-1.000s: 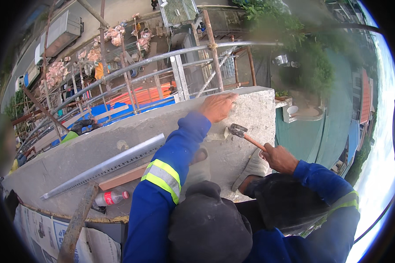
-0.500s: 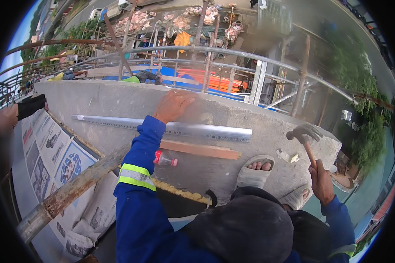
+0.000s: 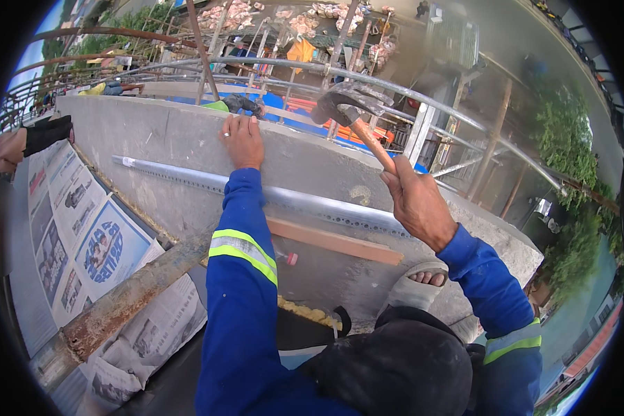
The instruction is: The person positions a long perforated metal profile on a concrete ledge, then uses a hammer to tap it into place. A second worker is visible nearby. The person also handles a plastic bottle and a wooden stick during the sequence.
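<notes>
A: "Right hand (image 3: 421, 206)?"
B: "Clenched round the wooden handle (image 3: 375, 147) of the hammer (image 3: 365, 132), raised clear of the concrete slab (image 3: 177, 139); steel head (image 3: 334, 104) blurred."
A: "Left hand (image 3: 245, 143)?"
B: "Palm down at the slab's far edge, fingers slightly parted. Blue sleeve (image 3: 237, 319) interrupts the perforated metal strip (image 3: 326, 206)."
A: "Bottle (image 3: 292, 258)?"
B: "Mostly hidden; red cap visible. Newspaper (image 3: 73, 208) creased, fine print illegible."

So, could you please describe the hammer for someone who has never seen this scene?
Start at the big grey concrete ledge. Over it, find the right hand, which holds the hammer. Unlike the silver strip and the wooden strip lying on that ledge, it has a dark, clawed metal head.
</notes>
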{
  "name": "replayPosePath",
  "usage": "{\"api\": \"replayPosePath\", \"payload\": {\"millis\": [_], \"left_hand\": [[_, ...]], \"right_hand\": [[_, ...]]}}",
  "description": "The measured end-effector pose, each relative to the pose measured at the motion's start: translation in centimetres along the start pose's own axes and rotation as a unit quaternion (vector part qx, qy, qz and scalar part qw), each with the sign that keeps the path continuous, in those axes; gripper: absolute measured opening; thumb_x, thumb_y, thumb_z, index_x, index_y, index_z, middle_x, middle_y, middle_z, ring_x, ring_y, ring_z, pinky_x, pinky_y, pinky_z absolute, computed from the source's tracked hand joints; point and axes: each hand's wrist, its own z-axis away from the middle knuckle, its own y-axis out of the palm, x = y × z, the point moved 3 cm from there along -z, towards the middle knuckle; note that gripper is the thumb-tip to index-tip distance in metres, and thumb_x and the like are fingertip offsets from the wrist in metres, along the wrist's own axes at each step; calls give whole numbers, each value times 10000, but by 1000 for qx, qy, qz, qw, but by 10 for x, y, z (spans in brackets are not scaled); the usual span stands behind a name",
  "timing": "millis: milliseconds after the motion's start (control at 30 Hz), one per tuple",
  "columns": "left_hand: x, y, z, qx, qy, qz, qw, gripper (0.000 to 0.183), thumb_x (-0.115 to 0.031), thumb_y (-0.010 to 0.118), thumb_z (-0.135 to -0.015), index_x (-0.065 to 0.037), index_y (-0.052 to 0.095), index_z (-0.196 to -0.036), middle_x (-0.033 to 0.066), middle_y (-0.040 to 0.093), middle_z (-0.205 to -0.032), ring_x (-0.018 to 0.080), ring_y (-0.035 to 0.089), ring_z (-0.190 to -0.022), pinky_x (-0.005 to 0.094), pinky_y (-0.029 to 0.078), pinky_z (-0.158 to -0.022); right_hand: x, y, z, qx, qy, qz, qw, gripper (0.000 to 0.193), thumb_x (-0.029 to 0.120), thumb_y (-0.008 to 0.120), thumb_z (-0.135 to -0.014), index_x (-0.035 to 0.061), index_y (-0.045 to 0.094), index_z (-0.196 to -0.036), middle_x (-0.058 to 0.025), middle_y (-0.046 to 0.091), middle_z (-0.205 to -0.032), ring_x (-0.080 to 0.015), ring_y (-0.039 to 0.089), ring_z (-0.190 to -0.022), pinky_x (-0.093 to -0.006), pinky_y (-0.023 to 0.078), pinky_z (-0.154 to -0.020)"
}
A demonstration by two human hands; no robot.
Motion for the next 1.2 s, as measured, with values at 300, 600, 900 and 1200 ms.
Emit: {"api": "replayPosePath", "payload": {"millis": [300,600,900,1200], "left_hand": [[-4,-7,-2,3,-11,38,999,280,-305,500,-954,-68,649,-945,68,613,-1094,306,449,-1219,518,266,-1038],[-6,-8,-4,10,-17,38,999,273,-289,498,-955,-64,653,-953,68,616,-1105,313,443,-1226,518,248,-1055],[-7,-10,-5,-3,-8,34,999,285,-292,500,-951,-58,663,-950,64,625,-1097,306,445,-1227,511,244,-1065],[-6,-8,-3,8,-14,36,999,293,-292,502,-951,-55,674,-960,64,626,-1114,293,445,-1234,504,245,-1065]], "right_hand": [[3,37,-33,66,28,42,997,208,162,517,-947,-39,464,-945,-281,576,-623,-466,593,-587,-547,452,-523],[3,32,-28,68,39,31,996,236,177,520,-952,-49,450,-949,-279,574,-604,-464,597,-564,-544,451,-509],[0,27,-22,40,25,33,998,239,161,516,-942,-70,478,-894,-295,560,-589,-494,583,-575,-550,451,-538],[-13,22,-15,71,52,35,995,253,173,508,-951,-72,468,-903,-312,574,-625,-492,589,-588,-553,450,-546]]}}
